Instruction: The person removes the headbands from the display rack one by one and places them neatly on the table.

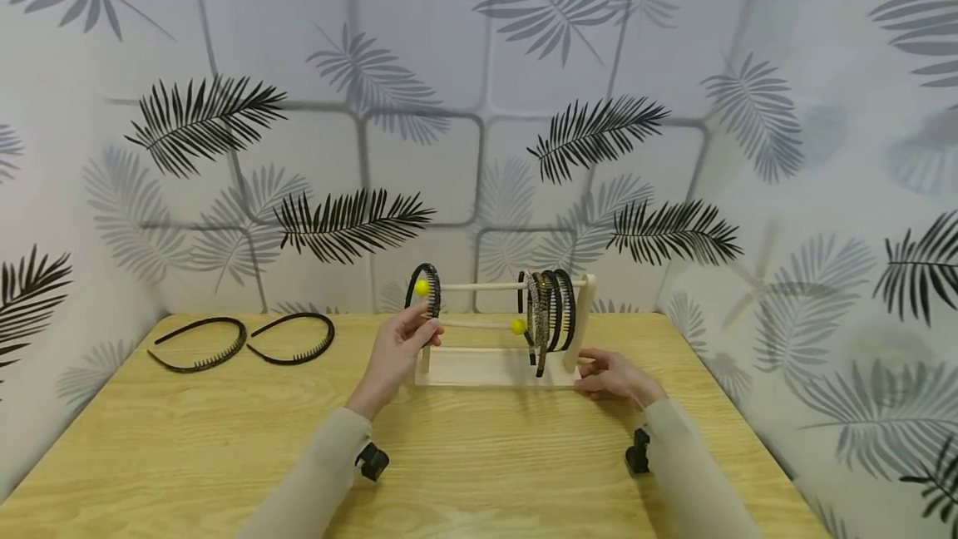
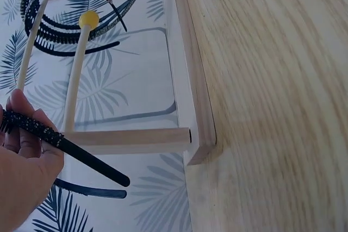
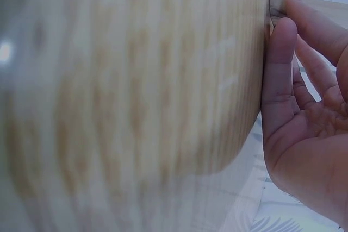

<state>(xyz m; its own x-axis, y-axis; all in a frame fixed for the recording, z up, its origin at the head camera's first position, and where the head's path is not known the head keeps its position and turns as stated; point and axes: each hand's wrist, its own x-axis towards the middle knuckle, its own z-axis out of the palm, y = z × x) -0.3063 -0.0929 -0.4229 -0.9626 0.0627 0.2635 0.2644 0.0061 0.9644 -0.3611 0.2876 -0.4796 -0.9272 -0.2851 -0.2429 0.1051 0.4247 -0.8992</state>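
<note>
A wooden headband rack (image 1: 479, 368) stands toward the back of the table, its two rods tipped with yellow balls. My left hand (image 1: 397, 350) pinches a black beaded headband (image 2: 89, 158) at the rack's left end. In the head view, that headband's arch frames the upper rod's ball (image 1: 422, 288); whether the rod passes through it I cannot tell. Several black and glittery headbands (image 1: 555, 314) hang near the right upright (image 1: 586, 314). At the right end of the base, my right hand (image 1: 612, 376) grips the corner between thumb and fingers; the right wrist view shows the thumb (image 3: 283, 47) against it.
Two black toothed headbands, one farther left (image 1: 238, 339) and one beside it (image 1: 329, 335), lie on the left of the wooden table (image 1: 479, 456). Behind the table is a leaf-patterned backdrop (image 1: 486, 148). The lower rod's yellow ball (image 1: 518, 327) sticks out near the hanging headbands.
</note>
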